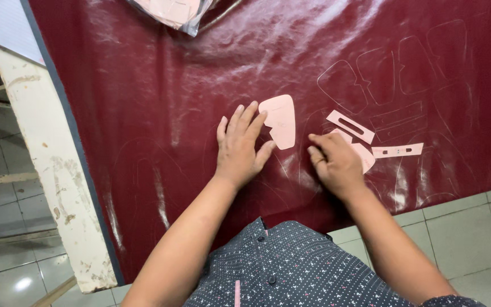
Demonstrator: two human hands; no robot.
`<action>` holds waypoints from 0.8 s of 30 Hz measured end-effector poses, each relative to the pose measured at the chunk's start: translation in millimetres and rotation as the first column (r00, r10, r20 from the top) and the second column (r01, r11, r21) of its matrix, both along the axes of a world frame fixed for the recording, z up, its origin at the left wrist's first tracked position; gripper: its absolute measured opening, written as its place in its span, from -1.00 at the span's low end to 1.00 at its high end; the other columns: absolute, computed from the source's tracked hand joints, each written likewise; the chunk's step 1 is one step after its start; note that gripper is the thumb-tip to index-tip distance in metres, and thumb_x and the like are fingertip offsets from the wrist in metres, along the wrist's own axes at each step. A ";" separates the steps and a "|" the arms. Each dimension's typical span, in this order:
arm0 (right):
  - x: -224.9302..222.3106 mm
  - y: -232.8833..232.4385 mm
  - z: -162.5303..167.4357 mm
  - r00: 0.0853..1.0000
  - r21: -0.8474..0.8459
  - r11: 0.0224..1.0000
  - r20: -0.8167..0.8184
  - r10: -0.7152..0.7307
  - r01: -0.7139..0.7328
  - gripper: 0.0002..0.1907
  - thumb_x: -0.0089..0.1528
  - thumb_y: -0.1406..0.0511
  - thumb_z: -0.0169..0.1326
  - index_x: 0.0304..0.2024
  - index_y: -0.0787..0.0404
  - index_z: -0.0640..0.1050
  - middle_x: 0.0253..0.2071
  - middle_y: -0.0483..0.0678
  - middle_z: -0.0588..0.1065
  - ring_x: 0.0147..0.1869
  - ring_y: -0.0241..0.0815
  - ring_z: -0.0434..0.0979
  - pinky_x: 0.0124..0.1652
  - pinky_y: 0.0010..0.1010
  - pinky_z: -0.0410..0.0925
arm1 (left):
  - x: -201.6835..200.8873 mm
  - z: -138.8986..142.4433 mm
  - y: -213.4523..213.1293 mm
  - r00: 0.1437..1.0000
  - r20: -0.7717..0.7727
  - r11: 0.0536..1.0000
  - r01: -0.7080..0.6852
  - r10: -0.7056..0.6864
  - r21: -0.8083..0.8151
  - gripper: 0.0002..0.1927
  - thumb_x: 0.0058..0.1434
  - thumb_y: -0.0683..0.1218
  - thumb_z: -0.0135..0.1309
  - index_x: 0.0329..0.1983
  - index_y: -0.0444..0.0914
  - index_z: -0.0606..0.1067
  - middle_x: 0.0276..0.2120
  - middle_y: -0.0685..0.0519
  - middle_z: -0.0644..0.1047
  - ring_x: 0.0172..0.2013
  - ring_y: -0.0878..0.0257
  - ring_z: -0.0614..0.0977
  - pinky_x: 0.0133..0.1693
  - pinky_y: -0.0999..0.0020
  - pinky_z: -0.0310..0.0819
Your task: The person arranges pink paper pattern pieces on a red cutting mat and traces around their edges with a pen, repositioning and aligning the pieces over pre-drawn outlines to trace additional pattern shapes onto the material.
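Pink card shapes lie on a big sheet of shiny dark red leather (pixel 160 85), and we see our two hands working among them. Our left hand (pixel 241 149) lies flat with its fingers spread out and loose, and its fingertips touch the edge of a big pink pattern piece (pixel 279 120) with a rounded top. That piece sits between our hands, near the middle of the sheet. Our right hand (pixel 333 162) is curled, with its fingers bent down over another pink piece (pixel 365 156); we cannot tell if it is pinching that piece or just pressing on it. Just past this hand lie a pink strip with a long slot (pixel 350 126) and a thin pink strip with small holes (pixel 398 150). Faint drawn outlines (pixel 382 74) of the same shapes show on the leather farther away. At the top edge sits a clear bag of pink pieces (pixel 171 11). The leather covers a worn white wooden table (pixel 46 159), and pale floor tiles (pixel 467 239) show below.
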State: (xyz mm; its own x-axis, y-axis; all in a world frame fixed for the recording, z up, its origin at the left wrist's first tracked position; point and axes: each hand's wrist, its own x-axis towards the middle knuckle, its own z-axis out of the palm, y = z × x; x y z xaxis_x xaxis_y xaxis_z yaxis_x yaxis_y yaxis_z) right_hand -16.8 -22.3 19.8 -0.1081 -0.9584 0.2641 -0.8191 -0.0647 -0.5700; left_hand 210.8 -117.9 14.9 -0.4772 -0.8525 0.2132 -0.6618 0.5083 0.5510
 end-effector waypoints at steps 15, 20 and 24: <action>13.9 -2.0 -0.6 0.988 -0.114 0.993 -0.156 -0.013 -0.005 -0.72 0.19 0.32 0.29 -0.03 0.08 0.68 -0.20 -0.07 0.47 -0.20 -0.13 0.52 -0.26 -0.32 0.41 | -13.2 -9.8 -0.5 0.990 0.138 1.000 -0.013 0.014 -0.006 -0.25 0.21 0.32 0.14 0.40 -0.07 0.38 0.47 0.06 0.23 0.48 -0.05 0.12 0.42 -0.23 -0.26; 14.5 -3.2 -0.4 0.988 -0.084 0.996 -0.155 0.010 -0.023 -0.69 0.17 0.31 0.31 -0.01 0.06 0.69 -0.23 -0.10 0.47 -0.20 -0.15 0.52 -0.26 -0.33 0.40 | -12.4 -12.3 -1.4 0.989 0.145 1.000 -0.012 0.010 0.010 -0.26 0.20 0.33 0.14 0.37 -0.07 0.40 0.46 0.06 0.24 0.47 -0.05 0.13 0.42 -0.23 -0.27; 15.5 -3.4 -0.7 0.986 -0.090 0.996 -0.165 0.008 -0.023 -0.69 0.18 0.30 0.31 -0.01 0.06 0.69 -0.22 -0.10 0.47 -0.19 -0.16 0.52 -0.25 -0.33 0.40 | -11.9 -10.8 -1.7 0.989 0.145 1.000 -0.009 0.007 0.009 -0.26 0.20 0.34 0.13 0.37 -0.07 0.40 0.45 0.06 0.25 0.47 -0.05 0.12 0.42 -0.23 -0.27</action>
